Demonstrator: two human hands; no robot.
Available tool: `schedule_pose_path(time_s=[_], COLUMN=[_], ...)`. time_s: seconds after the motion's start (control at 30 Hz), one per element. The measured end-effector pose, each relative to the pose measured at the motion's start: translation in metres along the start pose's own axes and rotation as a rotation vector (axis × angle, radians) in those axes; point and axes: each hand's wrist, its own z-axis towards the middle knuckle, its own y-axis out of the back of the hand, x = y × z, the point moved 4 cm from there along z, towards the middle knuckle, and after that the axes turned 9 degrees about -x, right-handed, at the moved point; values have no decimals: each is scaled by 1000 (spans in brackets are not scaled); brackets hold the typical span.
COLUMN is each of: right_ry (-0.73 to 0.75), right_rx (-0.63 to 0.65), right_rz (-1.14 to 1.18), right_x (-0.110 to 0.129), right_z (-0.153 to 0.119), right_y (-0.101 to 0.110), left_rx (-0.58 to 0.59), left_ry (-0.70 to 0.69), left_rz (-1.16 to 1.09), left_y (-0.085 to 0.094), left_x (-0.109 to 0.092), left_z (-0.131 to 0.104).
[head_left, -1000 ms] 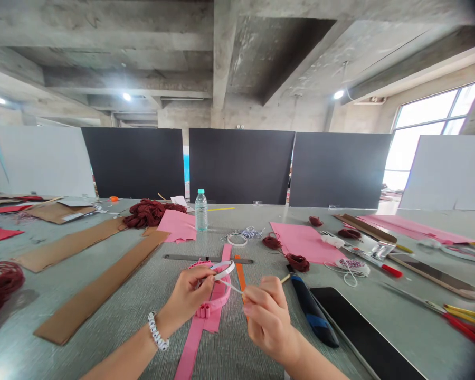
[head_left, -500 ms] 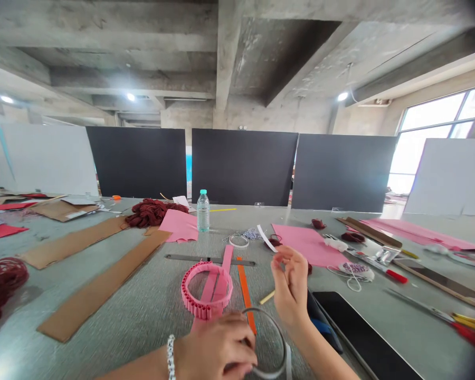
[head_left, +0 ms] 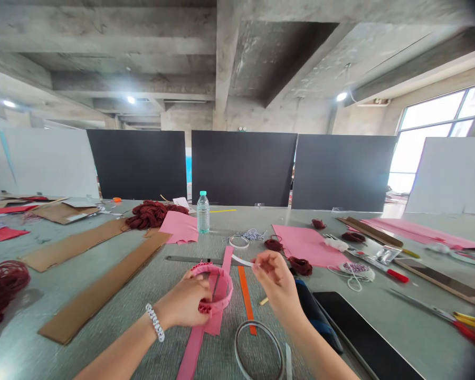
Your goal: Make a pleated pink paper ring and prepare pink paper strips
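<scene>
My left hand, with a white beaded bracelet on its wrist, grips the near left side of a pink ring with a ruffled outer edge. The fingers cover part of the ring. Pink strips lie under and around it. In my right hand, a short white strip of tape is pinched between thumb and fingers and points left toward the ring. A roll of tape lies flat on the table below my hands, beside an orange strip.
A metal ruler lies behind the pink ring. A water bottle stands farther back. Cardboard strips and dark red yarn are at left. To the right are a black phone-like slab, pink sheets and scissors.
My left hand has let go of the tape roll and moved up and left onto the pink ring. My right hand has lowered the white strip leftward toward the ring.
</scene>
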Motion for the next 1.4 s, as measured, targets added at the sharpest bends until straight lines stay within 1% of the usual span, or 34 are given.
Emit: schedule_pose_path(time_s=[0.1, 0.2, 0.33, 0.43, 0.57, 0.67, 0.93, 1.27, 1.4], right_ry=[-143, -238, -278, -275, -197, -148, -160, -178, -160], right_rx=[73, 148, 207, 232, 248, 244, 262, 264, 243], right_rz=[159, 275, 300, 267, 193, 180, 198, 193, 168], right_x=[0, 2, 4, 3, 1, -1, -4, -4, -5], right_z=[3, 2, -2, -5, -7, -8, -14, -16, -16], right_y=[-2, -5, -9, -11, -13, -15, -23, -23, -23], left_rx=[-31, -13, 56, 33, 3, -8, -17, -12, -12], left_ry=[64, 144, 203, 215, 216, 206, 198, 201, 200], left_rz=[-127, -272, -448, -505, -485, -464, -418, -399, -398], left_y=[-2, 1, 1, -3, -7, -7, -6, -5, -6], left_x=[-1, -3, -8, -11, -15, -17, -23, -26, -25], left_z=[2, 3, 3, 2, 0, 1, 1, 1, 1])
